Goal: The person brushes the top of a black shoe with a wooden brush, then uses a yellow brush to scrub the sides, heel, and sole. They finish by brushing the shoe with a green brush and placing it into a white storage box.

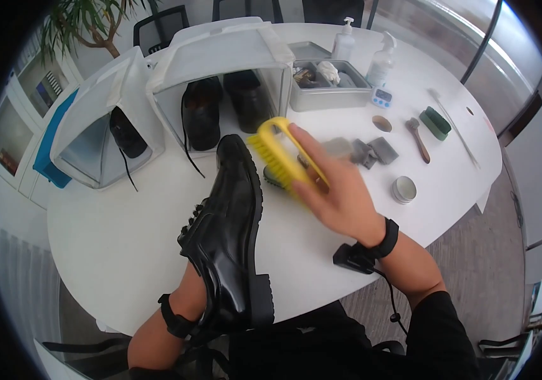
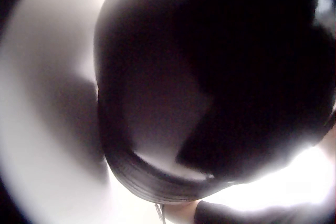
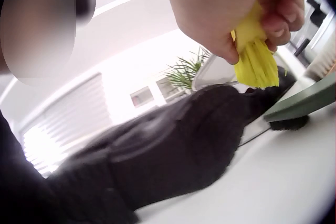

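Observation:
In the head view a glossy black leather lace-up shoe [image 1: 223,240] is tilted over the table's near edge, toe pointing away, sole to the right. The left forearm [image 1: 154,339] reaches into its opening, and the left hand is hidden inside. The shoe's dark, shiny surface [image 2: 147,77] fills most of the left wrist view. My right hand [image 1: 340,196] grips a yellow scrub brush [image 1: 283,158] by its looped handle, bristles facing the shoe's toe, a small gap between. The right wrist view shows fingers [image 3: 278,24] curled round the brush, its yellow bristles [image 3: 257,69] downward.
Two white shoe boxes [image 1: 220,54] holding black shoes stand at the back left. Behind the yellow brush lies a green-handled brush [image 3: 304,100] with black bristles. Farther right are grey sponges [image 1: 384,151], a round tin [image 1: 404,189], a wooden-handled brush [image 1: 418,140], a metal tray [image 1: 331,100] and pump bottles [image 1: 382,60].

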Tool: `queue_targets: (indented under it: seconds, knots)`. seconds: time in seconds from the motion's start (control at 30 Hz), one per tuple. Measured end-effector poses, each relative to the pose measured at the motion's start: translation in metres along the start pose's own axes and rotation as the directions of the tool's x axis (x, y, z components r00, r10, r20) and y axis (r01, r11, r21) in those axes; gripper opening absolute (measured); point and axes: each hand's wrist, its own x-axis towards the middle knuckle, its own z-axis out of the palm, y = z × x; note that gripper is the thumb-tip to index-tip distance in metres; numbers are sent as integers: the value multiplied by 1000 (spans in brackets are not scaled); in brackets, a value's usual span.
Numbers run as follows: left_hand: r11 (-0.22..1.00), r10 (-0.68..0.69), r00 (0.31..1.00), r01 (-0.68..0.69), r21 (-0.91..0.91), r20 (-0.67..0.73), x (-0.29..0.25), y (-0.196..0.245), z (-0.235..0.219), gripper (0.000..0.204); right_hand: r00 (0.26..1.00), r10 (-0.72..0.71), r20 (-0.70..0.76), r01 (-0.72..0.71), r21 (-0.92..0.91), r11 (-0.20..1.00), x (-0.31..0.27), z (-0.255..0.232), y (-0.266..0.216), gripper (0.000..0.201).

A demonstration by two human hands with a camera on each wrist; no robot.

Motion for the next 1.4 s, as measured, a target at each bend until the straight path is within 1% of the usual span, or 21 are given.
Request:
queue_targets:
  seconds: [0.03, 0.1, 0.2, 0.27, 0.33, 0.4, 0.47, 0.5, 0.53, 0.63, 0.7, 0.73, 0.8, 0.83, 0.9, 1.07, 1.1, 1.2, 1.27, 1.33, 1.4]
  knots:
    - [960, -144, 989, 149, -238, 37, -1, -5, 0, 44, 998, -11, -56, 7, -61, 998, 3, 1, 8, 82]
    - [844, -275, 956, 290, -450, 101, -4, -13, 1, 45, 970, -133, -204, 113, -108, 988, 5, 4, 19, 80]
    - [859, -314, 949, 293, -420, 20, -8, -19, 8, 45, 986, -75, -151, 83, 48, 995, -4, -3, -6, 80]
    - [986, -109, 994, 110, -123, 10, -7, -13, 7, 45, 974, -179, -142, 194, 100, 976, -6, 7, -10, 82]
    - [998, -47, 999, 48, -27, 20, -3, -6, 5, 46, 998, -60, 35, 53, 180, 982, -8, 12, -12, 82]
    - [918, -246, 963, 269, -291, 114, -2, -6, 3, 48, 999, 1, 52, -8, 130, 992, 0, 6, -1, 80]
    - [856, -301, 947, 319, -406, 110, -5, -8, 5, 47, 966, -200, -165, 181, -126, 975, 10, 6, 10, 79]
    - [819, -330, 937, 344, -459, 113, -6, -11, 6, 47, 995, -28, -94, 21, -73, 997, 3, -1, 5, 79]
    - [778, -359, 926, 365, -511, 115, -7, -14, 7, 46, 995, -32, -92, 25, -71, 997, -1, -3, -3, 79]
    - [841, -272, 956, 290, -457, 105, -8, -19, 7, 45, 999, 30, -35, -26, 100, 995, -6, -1, -11, 79]
    - [979, -108, 992, 119, -164, 69, -5, -15, 7, 45, 984, -180, -2, 179, 95, 979, -5, 5, -10, 79]
    - [979, -109, 991, 120, -166, 73, -5, -13, 7, 45, 969, -246, 8, 244, 95, 965, -5, 6, -9, 79]
    - [877, -279, 953, 302, -374, 114, -7, -11, 6, 45, 994, 109, 9, -109, 27, 994, 1, 0, -9, 79]
    - [826, -332, 934, 355, -437, 132, -7, -11, 6, 45, 990, -92, -109, 82, -94, 992, 7, 4, 3, 79]
    - [684, -381, 912, 387, -618, 149, -8, -10, 6, 46, 995, -30, -92, 25, -50, 998, 4, 0, 7, 79]
    - [869, -261, 961, 275, -411, 91, -5, -11, 11, 46, 1000, 12, -20, -10, 69, 998, -7, 5, -14, 80]
    - [898, -207, 975, 220, -381, 76, -4, -8, 10, 47, 993, -112, -33, 114, 67, 991, -7, 9, -10, 80]
    - [918, -184, 977, 209, -338, 106, -5, -7, 6, 46, 995, -90, -42, 92, 48, 995, -4, 9, -8, 80]
    - [846, -241, 961, 277, -456, 138, -7, -10, 7, 45, 994, -58, -92, 51, -68, 996, 0, 7, 4, 79]
    - [756, -291, 941, 336, -562, 172, -7, -11, 7, 45, 993, -63, -98, 59, -43, 997, -1, 6, 3, 79]
    - [980, -104, 990, 119, -160, 97, -6, -11, 7, 44, 999, 35, -40, -33, 42, 999, -7, 3, -11, 80]
